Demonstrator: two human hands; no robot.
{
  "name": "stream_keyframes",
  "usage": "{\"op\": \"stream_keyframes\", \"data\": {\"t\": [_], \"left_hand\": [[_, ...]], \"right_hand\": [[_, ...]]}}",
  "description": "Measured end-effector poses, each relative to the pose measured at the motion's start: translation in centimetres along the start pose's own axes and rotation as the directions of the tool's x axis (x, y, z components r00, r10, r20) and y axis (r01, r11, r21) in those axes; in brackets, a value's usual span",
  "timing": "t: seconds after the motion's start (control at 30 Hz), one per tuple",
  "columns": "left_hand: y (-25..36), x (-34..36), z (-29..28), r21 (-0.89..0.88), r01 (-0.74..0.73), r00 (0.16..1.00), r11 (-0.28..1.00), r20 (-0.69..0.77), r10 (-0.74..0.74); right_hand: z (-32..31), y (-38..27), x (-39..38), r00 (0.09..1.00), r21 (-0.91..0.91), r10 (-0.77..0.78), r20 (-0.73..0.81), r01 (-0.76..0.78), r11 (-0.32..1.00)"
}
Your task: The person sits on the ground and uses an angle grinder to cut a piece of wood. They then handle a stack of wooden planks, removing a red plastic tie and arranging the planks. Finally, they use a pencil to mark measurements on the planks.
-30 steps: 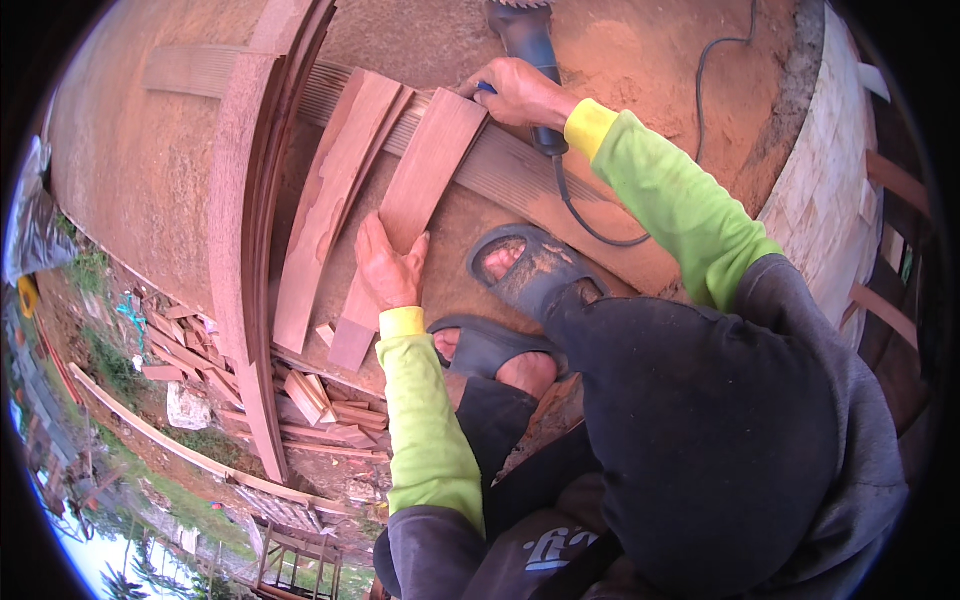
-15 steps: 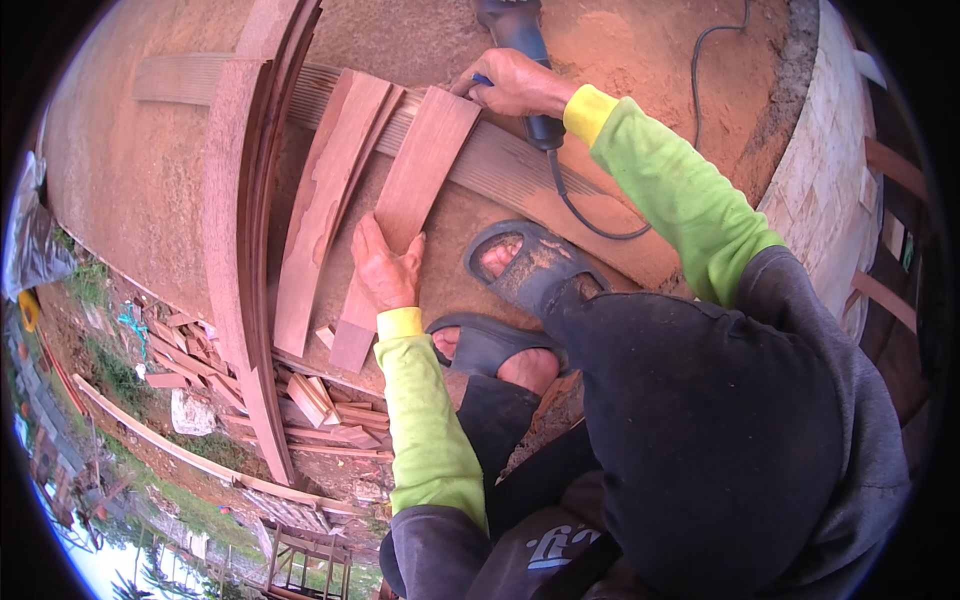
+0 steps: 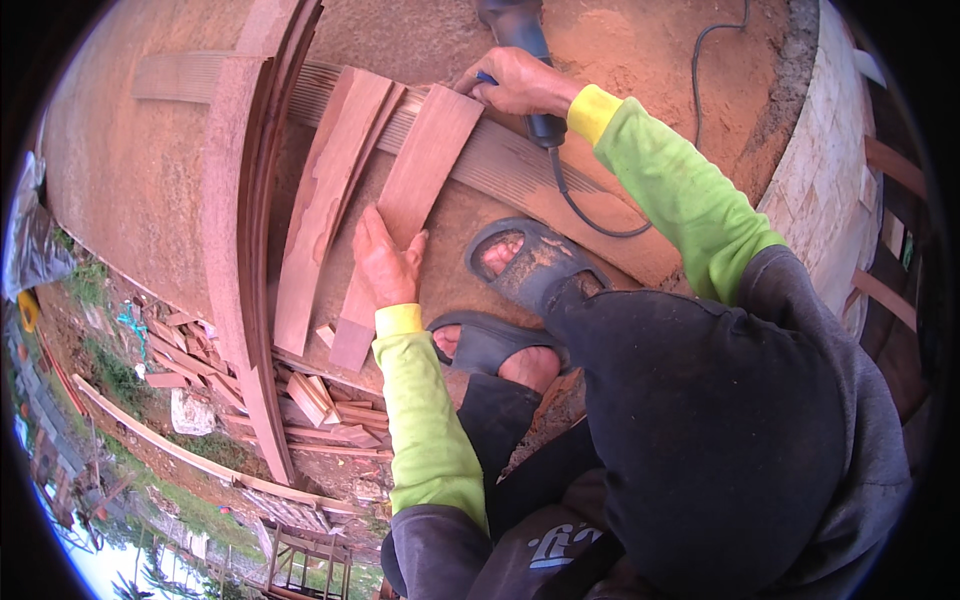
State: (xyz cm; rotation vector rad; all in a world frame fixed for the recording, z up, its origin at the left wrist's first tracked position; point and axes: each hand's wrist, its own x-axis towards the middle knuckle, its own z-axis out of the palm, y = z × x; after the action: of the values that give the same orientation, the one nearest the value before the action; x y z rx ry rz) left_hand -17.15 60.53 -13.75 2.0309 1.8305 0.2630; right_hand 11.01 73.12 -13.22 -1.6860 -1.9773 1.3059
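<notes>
A short reddish wooden board (image 3: 425,155) lies aslant, its far end over a grooved plank (image 3: 510,172). My left hand (image 3: 387,262) grips its nearer part, fingers along the left edge and thumb at the right. At the board's far end, my right hand (image 3: 520,82) has its fingers closed around a small blue pen (image 3: 486,77); its tip is hidden. Just under and beyond that hand lies a dark blue corded power tool (image 3: 522,35), its head cut off by the top of the view. Left of the held board rests another pair of wooden boards (image 3: 335,190).
Long stacked timbers (image 3: 232,200) run front to back on the left. Offcuts (image 3: 190,355) are heaped beyond the floor's left edge. A black cord (image 3: 585,222) loops near my sandals (image 3: 530,262). Orange sawdust (image 3: 615,60) covers the floor at the far right.
My right hand and the blue pen have shifted very slightly right. My left hand has slid a little away from me along the board, its fingers straighter.
</notes>
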Motion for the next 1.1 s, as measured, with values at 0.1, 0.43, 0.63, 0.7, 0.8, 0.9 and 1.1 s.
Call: {"op": "stream_keyframes", "data": {"t": [0.1,0.43,0.63,0.7,0.8,0.9,1.1], "left_hand": [[0.0,0.3,0.0,0.035,0.009,0.999,0.999,0.051,-0.011],[-0.1,0.5,0.4,0.134,0.014,0.996,0.991,0.084,-0.025],[-0.3,0.4,0.4,0.151,0.044,0.99,0.988,0.123,-0.062],[-0.2,0.5,0.2,0.159,0.045,0.989,0.986,0.132,-0.067],[-0.2,0.5,0.1,0.174,0.04,0.987,0.984,0.145,-0.066],[-0.4,0.6,0.0,0.179,0.001,0.993,0.984,0.119,-0.023],[-0.3,0.7,0.1,0.174,0.016,0.989,0.985,0.144,-0.041]], "right_hand": [[0.9,0.4,0.1,0.998,-0.079,-0.033,-0.048,0.029,0.996],[4.5,-0.4,-2.3,0.935,-0.101,0.002,-0.354,-0.04,0.994],[5.0,-0.8,-2.8,0.907,-0.039,0.032,-0.421,-0.054,0.998],[5.1,-0.9,-2.8,0.901,-0.032,0.037,-0.432,-0.057,0.998],[4.9,-1.1,-2.8,0.922,-0.025,0.103,-0.373,-0.121,0.992],[5.2,-1.0,-2.8,0.918,-0.036,0.091,-0.385,-0.114,0.993],[4.9,-0.8,-2.7,0.915,-0.053,0.06,-0.398,-0.089,0.995]]}}
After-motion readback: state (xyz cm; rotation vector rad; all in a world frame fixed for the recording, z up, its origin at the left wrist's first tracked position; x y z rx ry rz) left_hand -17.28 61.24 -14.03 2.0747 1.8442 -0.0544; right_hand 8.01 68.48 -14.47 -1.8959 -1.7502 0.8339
